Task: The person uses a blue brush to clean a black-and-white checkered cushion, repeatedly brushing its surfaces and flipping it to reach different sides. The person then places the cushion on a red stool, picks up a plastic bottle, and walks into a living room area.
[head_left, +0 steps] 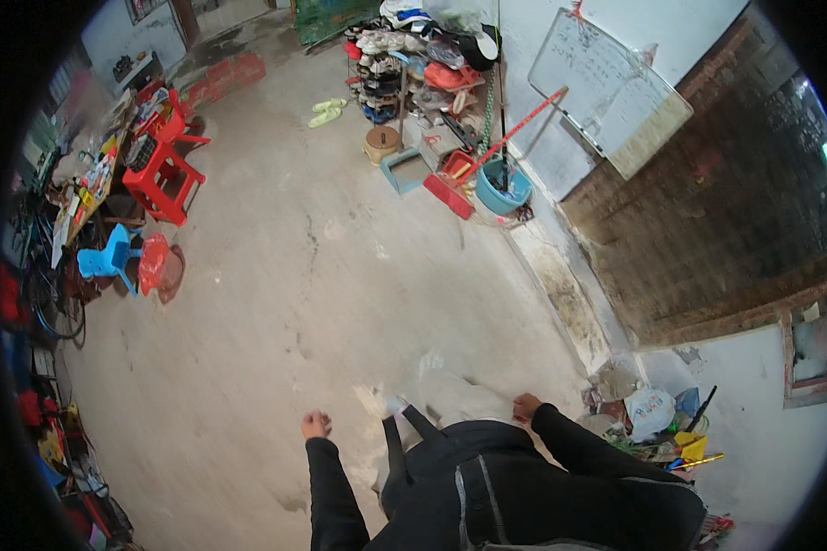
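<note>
My left hand (pixel 316 425) hangs over the concrete floor at the lower middle, its fingers loosely curled with nothing seen in them. To the right, my right hand (pixel 526 408) is held beside my body with the fingers curled in; no object shows in it. Both arms wear black sleeves. Two dark straps (pixel 408 435) hang from the front of my black top, between the hands. Neither hand touches anything that I can see. Closest to the right hand is a heap of bags and odds and ends, with a white plastic bag (pixel 651 412) on it.
Along the right wall stand a red broom (pixel 450 195), a blue bucket (pixel 504 188), a whiteboard (pixel 606 87) and a loaded shoe rack (pixel 381 78). Green slippers (pixel 327 112) lie on the floor. At left are red stools (pixel 164 181), a small blue chair (pixel 112 258) and a cluttered table (pixel 87 197).
</note>
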The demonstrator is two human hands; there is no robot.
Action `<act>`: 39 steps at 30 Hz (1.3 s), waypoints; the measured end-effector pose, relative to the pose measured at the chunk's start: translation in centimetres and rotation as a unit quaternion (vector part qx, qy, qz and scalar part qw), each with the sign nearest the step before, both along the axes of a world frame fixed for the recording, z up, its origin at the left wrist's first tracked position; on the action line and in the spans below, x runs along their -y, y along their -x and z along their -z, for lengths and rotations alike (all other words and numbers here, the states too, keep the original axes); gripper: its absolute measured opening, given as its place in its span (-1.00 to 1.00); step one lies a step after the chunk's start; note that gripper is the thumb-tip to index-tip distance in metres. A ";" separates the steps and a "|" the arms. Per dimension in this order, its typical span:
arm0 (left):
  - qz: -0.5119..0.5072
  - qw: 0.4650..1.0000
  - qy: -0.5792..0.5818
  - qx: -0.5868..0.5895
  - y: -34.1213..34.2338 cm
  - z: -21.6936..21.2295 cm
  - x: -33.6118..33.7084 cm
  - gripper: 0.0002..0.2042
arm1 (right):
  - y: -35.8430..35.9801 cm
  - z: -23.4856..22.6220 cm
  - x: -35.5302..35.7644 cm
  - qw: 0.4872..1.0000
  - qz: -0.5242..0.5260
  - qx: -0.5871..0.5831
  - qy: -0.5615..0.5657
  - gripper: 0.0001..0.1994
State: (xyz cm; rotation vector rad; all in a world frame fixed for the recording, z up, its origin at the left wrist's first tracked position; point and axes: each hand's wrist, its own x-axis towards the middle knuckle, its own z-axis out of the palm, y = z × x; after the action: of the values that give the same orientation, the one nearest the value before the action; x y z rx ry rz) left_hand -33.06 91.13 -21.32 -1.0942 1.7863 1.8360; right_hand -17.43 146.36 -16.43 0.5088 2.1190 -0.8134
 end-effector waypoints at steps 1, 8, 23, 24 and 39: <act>-0.024 1.000 -0.002 -0.019 5.1 -2.7 -0.5 -0.83 | 2.2 -2.1 0.9 0.986 0.146 0.068 0.039 -0.73; 0.093 0.991 -0.009 -0.098 24.4 -3.3 -0.4 -0.81 | 21.1 0.6 1.1 0.984 0.159 0.085 0.000 -0.71; 0.294 0.931 0.143 0.164 26.9 -2.3 9.9 -0.78 | 77.9 -4.5 17.6 0.943 0.137 -0.230 0.197 -0.71; 0.323 0.920 0.152 0.160 29.2 -1.5 11.1 -0.78 | 78.8 -4.1 17.6 0.952 0.101 -0.233 0.170 -0.70; 0.008 0.980 -0.069 -0.184 100.8 -9.8 17.2 -0.80 | 81.7 -0.8 20.7 0.992 0.025 0.125 0.000 -0.64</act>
State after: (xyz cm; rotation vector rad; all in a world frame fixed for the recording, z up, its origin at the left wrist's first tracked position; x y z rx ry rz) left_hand -133.84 73.94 -11.51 -0.7194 1.8135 2.2288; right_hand -99.14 125.69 -15.64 0.6311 1.8816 -0.7362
